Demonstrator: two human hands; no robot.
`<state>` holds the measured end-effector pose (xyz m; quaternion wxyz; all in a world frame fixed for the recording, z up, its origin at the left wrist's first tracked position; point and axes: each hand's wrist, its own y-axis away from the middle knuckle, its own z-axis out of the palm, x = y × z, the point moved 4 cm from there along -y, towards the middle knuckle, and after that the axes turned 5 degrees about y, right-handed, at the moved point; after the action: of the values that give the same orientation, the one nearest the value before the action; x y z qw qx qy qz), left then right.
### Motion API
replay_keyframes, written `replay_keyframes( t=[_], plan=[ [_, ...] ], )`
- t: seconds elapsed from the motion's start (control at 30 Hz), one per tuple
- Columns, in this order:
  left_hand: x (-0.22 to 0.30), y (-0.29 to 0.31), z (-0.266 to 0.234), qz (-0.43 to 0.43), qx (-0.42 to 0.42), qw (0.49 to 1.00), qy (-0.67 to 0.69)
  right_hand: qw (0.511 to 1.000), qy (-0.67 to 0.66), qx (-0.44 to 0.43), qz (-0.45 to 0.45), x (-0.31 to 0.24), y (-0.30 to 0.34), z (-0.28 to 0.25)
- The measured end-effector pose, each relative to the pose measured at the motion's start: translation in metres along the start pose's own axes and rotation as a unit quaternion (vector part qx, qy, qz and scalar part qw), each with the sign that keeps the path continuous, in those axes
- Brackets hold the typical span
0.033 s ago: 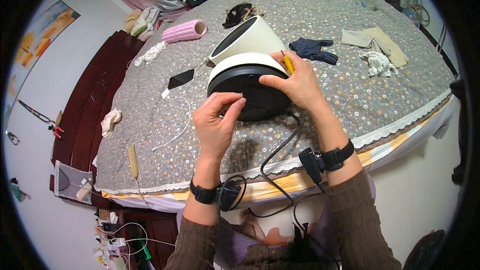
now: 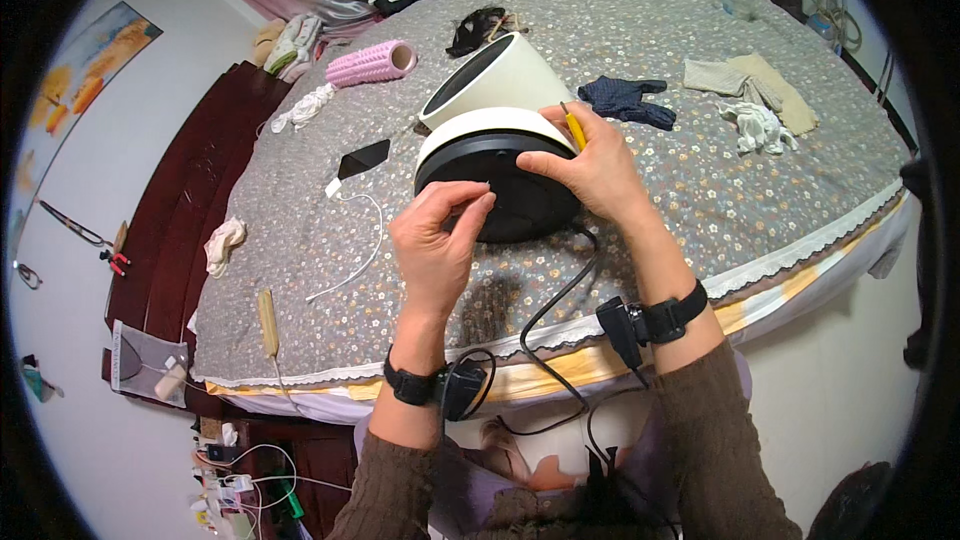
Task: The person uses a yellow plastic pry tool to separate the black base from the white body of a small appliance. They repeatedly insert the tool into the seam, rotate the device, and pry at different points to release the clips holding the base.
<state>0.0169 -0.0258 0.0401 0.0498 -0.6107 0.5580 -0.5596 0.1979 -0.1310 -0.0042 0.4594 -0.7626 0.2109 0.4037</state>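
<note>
Resting, seemingly, within right grip: base

The left forearm is raised from the lower edge and angled slightly inward; the right forearm is slanted more strongly toward the left. Both are bared beyond brown sleeves, and each is encircled by a black band. The left hand is bent inward, with thumb and index finger brought together in a pinch and the remaining fingers curled. The right hand is placed farther forward, its back turned up, its thumb stretched leftward and separated from the fingers, which are bent in a grip.
</note>
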Motion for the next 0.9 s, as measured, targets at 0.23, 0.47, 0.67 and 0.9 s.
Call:
replay_keyframes(
  t=[0.23, 0.47, 0.67, 0.9],
  plan=[
    [0.003, -0.013, 0.021, 0.089, 0.033, 0.990, -0.102, 0.997, 0.024, 0.053, -0.047, -0.003, 0.002, -0.001],
    [0.003, -0.015, 0.026, 0.077, 0.024, 0.988, -0.129, 0.996, 0.032, 0.068, -0.054, -0.005, 0.004, 0.001],
    [0.010, -0.019, 0.023, 0.088, 0.004, 0.967, -0.238, 0.998, 0.041, 0.047, -0.027, -0.004, 0.005, 0.000],
    [0.015, -0.043, 0.011, 0.131, -0.050, 0.946, -0.293, 0.999, 0.036, 0.018, -0.007, -0.003, 0.005, 0.000]
  ],
)
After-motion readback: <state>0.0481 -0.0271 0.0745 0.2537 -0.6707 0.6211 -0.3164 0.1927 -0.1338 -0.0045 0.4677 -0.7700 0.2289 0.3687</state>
